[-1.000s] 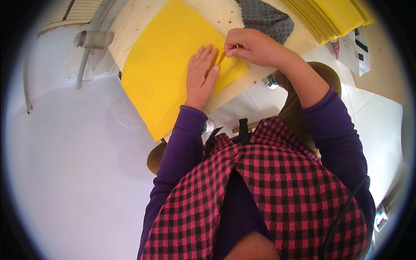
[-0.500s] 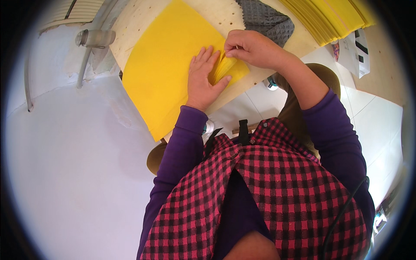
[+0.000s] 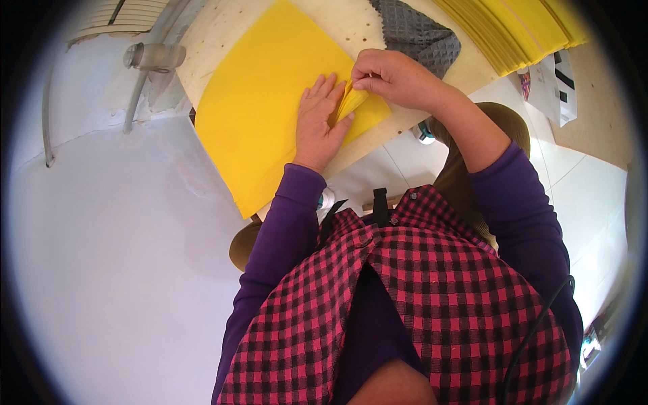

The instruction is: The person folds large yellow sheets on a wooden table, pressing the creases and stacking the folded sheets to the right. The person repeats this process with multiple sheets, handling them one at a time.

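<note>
Here, a person in a purple long-sleeved top and a red-and-black checked apron leans over a pale wooden bench, working a large square sheet of yellow cloth that lies flat across it. The left hand lies palm down on the sheet, fingers spread and flat, its grip open and holding nothing, pressing the cloth to the bench near its right-hand corner. The right hand sits just beside it, its grip closed in a pinch of thumb and fingers on that corner of the yellow sheet, which stands lifted and folded back toward the left hand's fingertips. The rest of the sheet stays spread out, its lower edge hanging slightly over the bench's edge.

Just beyond the right hand, a grey waffle-textured cloth lies crumpled on the bench. Farther to the right, a stack of yellow sheets rests at the bench's far end. To the left of the bench, a grey metal pipe fitting runs along a white wall.
</note>
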`<state>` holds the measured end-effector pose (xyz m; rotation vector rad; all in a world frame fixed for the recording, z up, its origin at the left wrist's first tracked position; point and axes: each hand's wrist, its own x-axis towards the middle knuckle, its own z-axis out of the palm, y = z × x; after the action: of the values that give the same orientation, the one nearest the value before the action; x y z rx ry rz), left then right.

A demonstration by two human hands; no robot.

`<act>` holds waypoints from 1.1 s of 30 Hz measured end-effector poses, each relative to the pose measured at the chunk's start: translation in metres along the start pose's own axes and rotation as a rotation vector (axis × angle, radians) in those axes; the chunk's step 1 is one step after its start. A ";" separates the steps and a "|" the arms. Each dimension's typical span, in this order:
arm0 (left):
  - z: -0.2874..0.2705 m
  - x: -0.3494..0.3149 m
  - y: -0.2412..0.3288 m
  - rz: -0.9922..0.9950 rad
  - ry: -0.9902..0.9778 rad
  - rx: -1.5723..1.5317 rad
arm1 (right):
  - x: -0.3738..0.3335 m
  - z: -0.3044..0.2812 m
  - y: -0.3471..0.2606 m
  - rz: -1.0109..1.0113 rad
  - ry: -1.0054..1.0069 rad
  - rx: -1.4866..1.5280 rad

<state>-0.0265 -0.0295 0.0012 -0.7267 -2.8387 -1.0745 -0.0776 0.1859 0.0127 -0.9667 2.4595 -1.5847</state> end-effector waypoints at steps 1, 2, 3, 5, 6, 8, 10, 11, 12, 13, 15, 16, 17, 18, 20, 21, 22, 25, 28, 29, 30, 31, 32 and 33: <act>0.000 0.000 0.000 -0.004 -0.001 -0.001 | 0.000 0.000 0.000 -0.006 0.004 0.001; 0.000 0.000 0.000 -0.001 -0.001 0.001 | 0.000 0.001 0.000 -0.005 0.004 0.005; 0.000 0.000 -0.001 0.002 -0.002 0.004 | 0.000 0.001 0.000 -0.004 0.004 0.010; 0.000 -0.001 -0.001 0.004 -0.006 0.012 | 0.000 0.001 0.000 0.004 0.003 0.011; 0.000 -0.001 -0.001 0.004 -0.008 0.017 | 0.000 0.001 0.000 0.011 0.001 0.008; 0.000 -0.001 -0.002 0.004 -0.011 0.026 | 0.000 0.000 0.000 0.013 0.011 0.014; 0.001 -0.001 -0.002 0.005 -0.008 0.034 | -0.001 -0.002 -0.001 0.004 0.033 0.034; 0.001 -0.001 -0.002 0.005 -0.012 0.036 | -0.001 -0.004 -0.001 0.010 0.044 0.038; 0.001 0.000 -0.002 0.005 -0.015 0.040 | -0.003 -0.006 -0.001 0.015 0.055 0.043; 0.000 0.000 -0.002 0.006 -0.018 0.043 | -0.004 -0.008 -0.001 0.002 0.073 0.056; 0.000 0.000 -0.002 0.006 -0.010 0.034 | -0.007 -0.013 0.001 0.053 0.054 0.014; 0.001 -0.001 -0.002 0.009 -0.004 0.029 | -0.008 -0.015 0.002 0.070 0.048 -0.002; 0.001 -0.001 -0.002 0.005 0.019 0.017 | -0.009 -0.017 0.003 0.077 0.045 0.003; 0.002 -0.001 -0.001 0.003 0.043 0.004 | -0.011 -0.019 0.004 0.085 0.042 0.007; 0.004 -0.001 -0.001 -0.004 0.072 -0.012 | -0.011 -0.023 0.006 0.121 0.011 0.001; 0.004 -0.001 -0.002 -0.009 0.077 -0.017 | -0.011 -0.025 0.007 0.148 -0.016 -0.011; 0.005 -0.001 -0.002 -0.012 0.081 -0.023 | -0.012 -0.028 0.009 0.174 -0.042 -0.019; 0.005 0.001 -0.004 -0.001 0.058 -0.004 | -0.013 -0.031 0.014 0.221 -0.106 -0.072; 0.005 0.000 -0.003 -0.007 0.061 -0.005 | -0.016 -0.023 0.013 0.090 -0.022 0.040; 0.005 -0.001 -0.003 -0.011 0.065 -0.006 | -0.018 -0.022 0.013 0.075 -0.039 0.046; 0.006 -0.001 -0.002 -0.015 0.068 -0.007 | -0.019 -0.023 0.013 0.107 -0.072 0.049; 0.006 -0.001 -0.002 -0.018 0.072 -0.008 | -0.020 -0.023 0.012 0.124 -0.101 0.062; 0.006 -0.001 -0.002 -0.018 0.077 -0.008 | -0.020 -0.023 0.012 0.144 -0.119 0.047; 0.006 -0.001 -0.001 -0.018 0.080 -0.011 | -0.020 -0.023 0.012 0.151 -0.133 0.043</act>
<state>-0.0254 -0.0269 -0.0045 -0.6447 -2.7794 -1.0959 -0.0755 0.2185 0.0082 -0.8305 2.3389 -1.4691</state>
